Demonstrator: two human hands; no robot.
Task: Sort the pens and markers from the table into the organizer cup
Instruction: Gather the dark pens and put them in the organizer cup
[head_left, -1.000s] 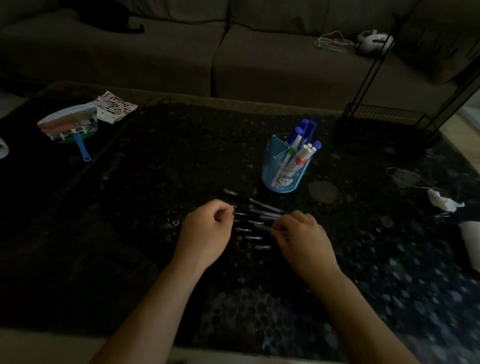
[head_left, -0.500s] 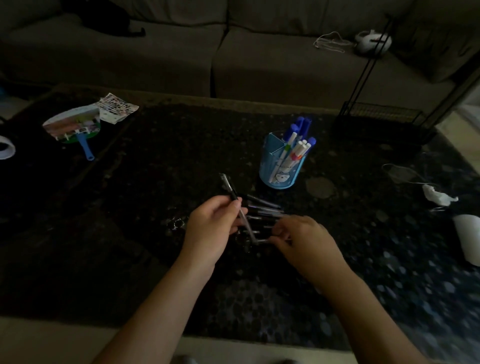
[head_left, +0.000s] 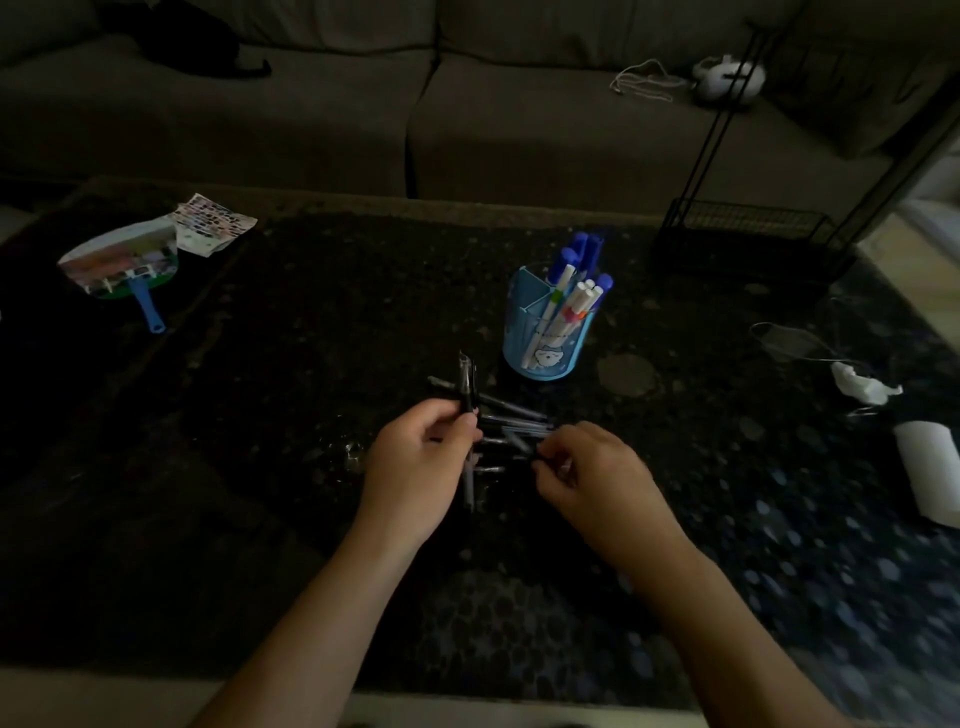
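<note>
I see the left hand (head_left: 421, 467) closed around a small bundle of dark, slim pens (head_left: 469, 395), long axis nearly upright in the view: upper ends point away from me toward the sofa, lower ends stick out below the palm toward the near table edge. The right hand (head_left: 592, 475) is curled, fingertips (head_left: 540, 457) pinched on the near end of a dark pen in the loose heap of dark pens (head_left: 514, 421) lying flat on the black speckled tabletop (head_left: 311, 364); most of these run left to right, slightly fanned. Just beyond the heap stands the translucent blue plastic organizer cup (head_left: 545, 338), upright, with inner dividers. White-barrelled markers with blue caps (head_left: 576, 291) stand in it, leaning up and to the right, caps uppermost. A pale cartoon animal is printed low on the cup wall; I can read no lettering there. At far left lie a round printed hand fan with a blue handle (head_left: 124, 260) and a printed paper sheet (head_left: 213, 223); any writing on them is too blurred to read.
</note>
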